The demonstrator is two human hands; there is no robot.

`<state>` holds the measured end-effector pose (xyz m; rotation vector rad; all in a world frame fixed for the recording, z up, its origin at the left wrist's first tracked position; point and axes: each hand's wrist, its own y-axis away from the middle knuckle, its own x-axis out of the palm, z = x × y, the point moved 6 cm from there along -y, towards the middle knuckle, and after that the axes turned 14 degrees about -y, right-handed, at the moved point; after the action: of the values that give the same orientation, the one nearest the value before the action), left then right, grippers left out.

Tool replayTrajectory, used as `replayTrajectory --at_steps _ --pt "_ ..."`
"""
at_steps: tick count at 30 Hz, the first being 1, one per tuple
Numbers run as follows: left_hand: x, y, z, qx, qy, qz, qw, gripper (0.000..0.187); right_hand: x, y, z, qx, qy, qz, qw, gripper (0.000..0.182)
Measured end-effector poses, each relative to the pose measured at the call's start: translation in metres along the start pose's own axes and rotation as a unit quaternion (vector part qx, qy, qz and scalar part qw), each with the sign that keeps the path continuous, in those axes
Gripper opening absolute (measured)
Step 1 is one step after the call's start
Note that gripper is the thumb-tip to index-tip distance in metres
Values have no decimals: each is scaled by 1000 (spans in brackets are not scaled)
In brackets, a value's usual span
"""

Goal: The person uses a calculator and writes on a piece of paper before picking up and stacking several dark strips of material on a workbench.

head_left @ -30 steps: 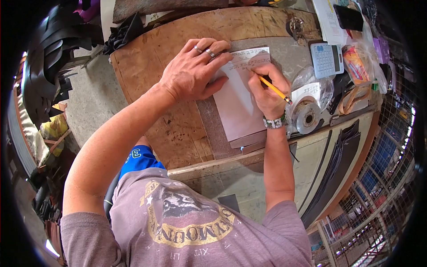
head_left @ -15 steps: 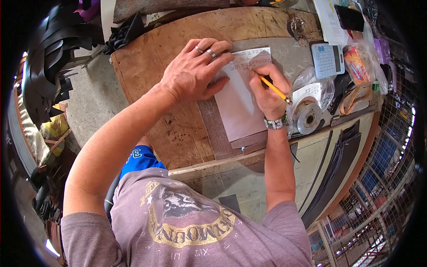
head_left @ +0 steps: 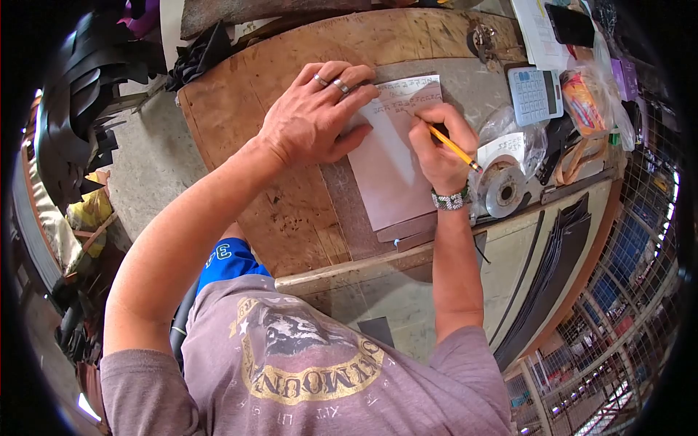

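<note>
My left hand (head_left: pixel 314 115), with two rings, lies flat on the left edge of a sheet of paper (head_left: pixel 389 163) and presses it onto the wooden workbench (head_left: pixel 247 109). My right hand (head_left: pixel 438 142), a beaded band on the wrist, grips a yellow pencil (head_left: pixel 451 147) with its tip on the top of the sheet, where rows of written figures show. The sheet rests on a brownish flat piece that juts out below it.
A calculator (head_left: pixel 533 94) lies to the right, with a plastic bag (head_left: pixel 509 138), tape rolls (head_left: pixel 504 190) and an orange packet (head_left: pixel 582 102) near it. Keys (head_left: pixel 481 42) sit at the back. Dark strips (head_left: pixel 552 269) lie along the lower shelf. Black leather pieces (head_left: pixel 73 94) hang at the left.
The right hand with the pencil has shifted slightly along the written lines. The left hand stays pressed on the sheet.
</note>
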<state>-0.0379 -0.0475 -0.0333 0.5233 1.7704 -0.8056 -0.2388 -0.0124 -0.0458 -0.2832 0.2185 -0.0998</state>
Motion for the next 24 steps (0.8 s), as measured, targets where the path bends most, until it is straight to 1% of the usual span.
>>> replayTrajectory --at_steps 2,5,11,14,17,20,24 --pt "1 1 0 -4 2 0 1000 55 -2 -1 3 25 -2 -10 1000 10" --pt "1 1 0 -3 -1 -3 1000 55 -1 1 0 -2 11 -13 1000 5" --pt "2 1 0 -3 -7 2 1000 54 0 -1 -1 -15 35 12 999 5" --pt "1 0 1 -3 -4 4 1000 54 -3 0 -4 -10 13 5 1000 5" --pt "1 0 0 -5 -11 10 1000 53 0 -1 0 14 -10 -13 1000 5" --pt "2 0 0 -4 -7 4 1000 52 0 0 -2 21 2 -4 1000 4" --pt "1 0 0 -4 -8 2 1000 52 -2 -1 -1 3 19 -5 1000 6"
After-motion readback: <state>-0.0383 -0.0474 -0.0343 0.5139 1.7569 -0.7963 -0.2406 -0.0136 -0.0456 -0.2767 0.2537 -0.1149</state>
